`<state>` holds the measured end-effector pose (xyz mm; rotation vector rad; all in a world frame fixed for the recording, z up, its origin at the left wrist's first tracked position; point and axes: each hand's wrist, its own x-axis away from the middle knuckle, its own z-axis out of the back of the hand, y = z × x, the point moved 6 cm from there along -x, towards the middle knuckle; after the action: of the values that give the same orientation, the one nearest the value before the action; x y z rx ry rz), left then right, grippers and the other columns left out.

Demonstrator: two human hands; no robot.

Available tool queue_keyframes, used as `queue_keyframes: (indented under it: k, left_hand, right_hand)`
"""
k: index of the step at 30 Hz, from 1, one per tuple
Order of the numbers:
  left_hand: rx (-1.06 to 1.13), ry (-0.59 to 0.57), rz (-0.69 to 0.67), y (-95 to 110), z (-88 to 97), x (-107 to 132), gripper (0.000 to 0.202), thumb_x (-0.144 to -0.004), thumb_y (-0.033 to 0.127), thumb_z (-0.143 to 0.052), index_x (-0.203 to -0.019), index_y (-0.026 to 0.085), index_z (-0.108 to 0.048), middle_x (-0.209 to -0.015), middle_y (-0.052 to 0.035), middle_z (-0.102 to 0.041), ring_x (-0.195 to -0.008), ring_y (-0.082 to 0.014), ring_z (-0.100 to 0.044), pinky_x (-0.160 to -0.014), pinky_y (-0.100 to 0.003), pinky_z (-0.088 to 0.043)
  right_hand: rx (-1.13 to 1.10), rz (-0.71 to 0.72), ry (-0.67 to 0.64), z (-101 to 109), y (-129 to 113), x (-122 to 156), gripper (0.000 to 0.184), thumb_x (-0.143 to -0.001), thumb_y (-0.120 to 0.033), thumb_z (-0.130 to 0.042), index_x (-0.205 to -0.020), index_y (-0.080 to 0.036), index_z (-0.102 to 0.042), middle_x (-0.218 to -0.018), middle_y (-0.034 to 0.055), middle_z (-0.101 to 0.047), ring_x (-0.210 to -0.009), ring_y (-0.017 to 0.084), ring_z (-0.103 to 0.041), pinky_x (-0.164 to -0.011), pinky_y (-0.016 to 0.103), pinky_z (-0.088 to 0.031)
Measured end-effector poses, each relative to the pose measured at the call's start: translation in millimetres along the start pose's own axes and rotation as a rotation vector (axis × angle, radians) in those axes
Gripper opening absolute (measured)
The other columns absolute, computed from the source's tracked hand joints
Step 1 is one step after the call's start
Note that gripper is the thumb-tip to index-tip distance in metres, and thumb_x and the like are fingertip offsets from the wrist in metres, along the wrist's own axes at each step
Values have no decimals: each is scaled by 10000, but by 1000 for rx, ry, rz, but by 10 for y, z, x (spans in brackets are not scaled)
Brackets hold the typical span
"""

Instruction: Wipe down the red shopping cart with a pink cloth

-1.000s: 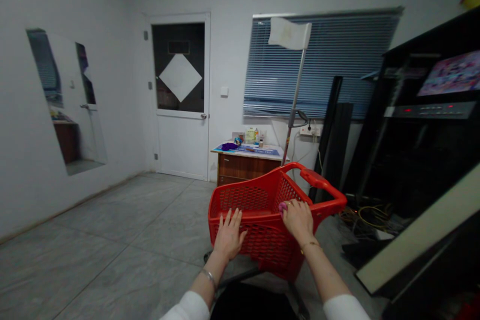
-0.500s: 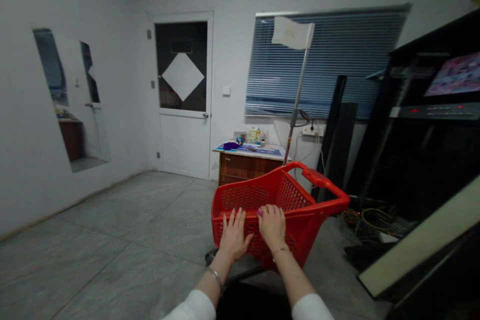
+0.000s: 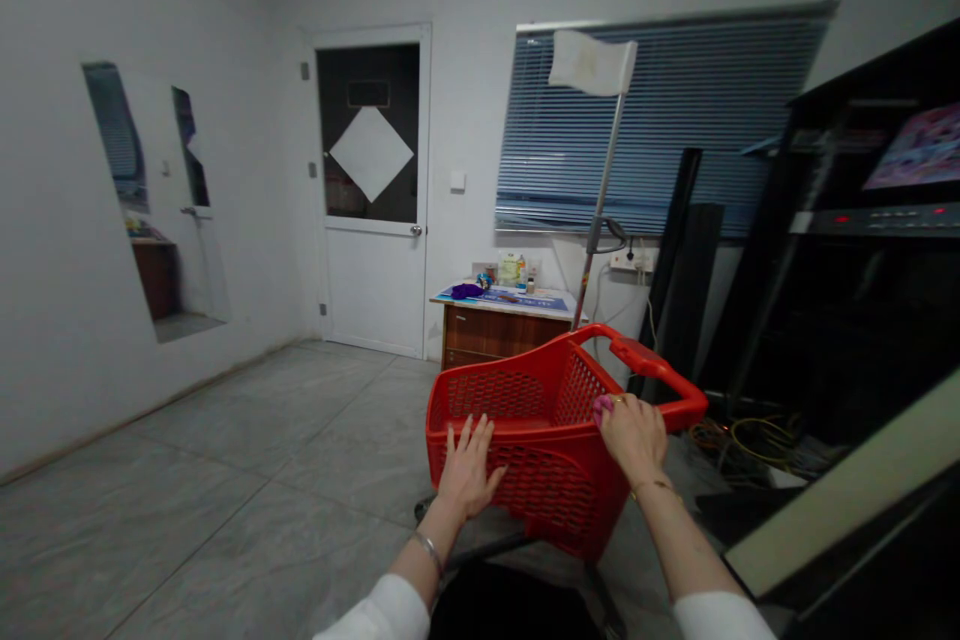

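Note:
A red plastic shopping cart with mesh sides stands side-on in front of me, its handle to the right. My left hand rests with fingers spread at the near rim, toward the left end. Farther right along that rim is my right hand, its fingers closed on a small pink cloth pressed to the rim near the handle. Most of the cloth is hidden under the fingers. A pole with a white flag rises behind the cart.
Behind the cart, a wooden cabinet carries bottles and a purple cloth. A white door and a mirror are to the left. Cables, dark panels and a long pale board lie on the right.
My right hand has slid right along the near rim with the pink cloth, toward the handle. The left hand stays at about the same place. The view has shifted slightly.

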<state>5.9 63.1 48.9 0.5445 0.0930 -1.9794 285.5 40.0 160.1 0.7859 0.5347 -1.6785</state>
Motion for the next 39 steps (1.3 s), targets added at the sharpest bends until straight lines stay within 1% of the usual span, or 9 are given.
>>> queue_keyframes:
  k: [7,14,17,20,26,30,33,35,39]
  left_hand:
    - [11,1,22,12,41,-5,698,-917,456,-507,-1534,186,-326,-1630,-68,-268,-1512,-334,-177,-1209,-649,-149]
    - [-30,45,1,-47,-5,40,722,-909,475,-517,-1545,210,-300,-1643,-65,-227,-1514,-349,-159,-1198,-660,-167]
    - [-51,69,-19,-81,-32,62,738,-912,467,-517,-1554,201,-270,-1650,-73,-199,-1521,-345,-123,-1198,-653,-173]
    - [-64,104,-45,-116,-44,79,714,-927,447,-499,-1557,216,-256,-1646,-73,-221,-1523,-329,-126,-1197,-641,-190]
    - [-43,132,-69,-129,-73,81,694,-944,431,-481,-1558,208,-249,-1642,-79,-239,-1522,-329,-132,-1193,-640,-197]
    - [-19,137,-63,-98,-61,70,702,-936,435,-494,-1558,214,-253,-1643,-88,-231,-1522,-331,-135,-1196,-650,-168]
    - [-2,102,-36,-92,-50,56,695,-928,434,-509,-1547,215,-283,-1642,-83,-236,-1520,-324,-149,-1205,-646,-155]
    - [7,78,-21,-91,-42,45,689,-922,433,-518,-1540,219,-302,-1639,-81,-245,-1518,-322,-163,-1205,-647,-159]
    - [13,53,6,-86,-37,29,672,-917,405,-525,-1533,228,-321,-1636,-72,-255,-1514,-317,-183,-1206,-646,-167]
  right_hand:
    - [6,7,51,83,-168,65,273,-941,-266,-486,-941,-149,-732,-916,107,-675,-874,229,-542,-865,378,-309]
    - [-125,153,-42,42,-998,323,253,-963,-294,-476,-942,-182,-701,-951,96,-664,-956,231,-523,-948,394,-293]
    - [-182,193,-75,28,-1129,386,233,-963,-301,-481,-988,-209,-693,-1000,80,-669,-998,222,-523,-987,391,-279]
    - [-184,191,-100,48,-952,329,238,-962,-286,-475,-1026,-228,-697,-1019,67,-679,-997,214,-541,-997,394,-271]
    - [-33,45,-117,86,-190,45,245,-933,-294,-499,-945,-208,-728,-975,78,-693,-907,217,-573,-891,376,-302]
    - [8,44,-69,93,-45,12,232,-920,-280,-514,-931,-193,-729,-958,84,-687,-880,213,-570,-861,362,-306]
    - [0,43,-14,93,-221,89,242,-925,-257,-501,-922,-173,-728,-921,98,-674,-872,219,-551,-848,365,-307]
    - [-30,60,-1,78,-460,167,249,-934,-256,-492,-902,-168,-723,-895,103,-664,-860,218,-537,-846,370,-309]
    - [-138,150,-11,38,-1033,340,315,-953,-418,-503,-972,-182,-711,-932,104,-656,-911,225,-524,-875,374,-324]
